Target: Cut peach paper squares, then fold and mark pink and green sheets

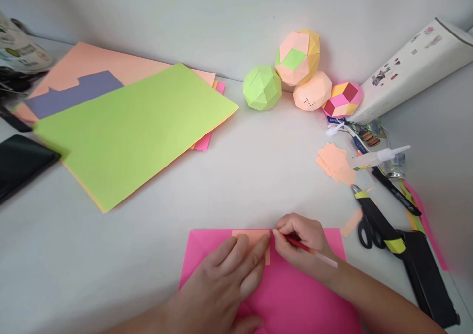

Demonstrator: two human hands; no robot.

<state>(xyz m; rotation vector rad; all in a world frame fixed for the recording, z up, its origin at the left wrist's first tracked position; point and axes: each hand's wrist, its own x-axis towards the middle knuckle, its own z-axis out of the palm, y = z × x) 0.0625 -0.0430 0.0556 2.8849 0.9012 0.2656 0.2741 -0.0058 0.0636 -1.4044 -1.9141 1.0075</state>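
Flat on the bright pink paper sheet, spread left hand presses a small peach paper template, partly hidden; right hand pinches a red pencil, tip at its edge.

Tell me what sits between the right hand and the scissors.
A peach paper scrap on the white table, beside the pink sheet's corner; head view.

A hot-pink sheet is shown on a white table, with a pale peach piece and a red pencil on it. Farther off are seen a lime-green sheet, a slate-blue sheet, a lime-green ball, a plain peach ball, and a patchwork ball in peach, yellow and green. The scissors are black, banded with yellow.
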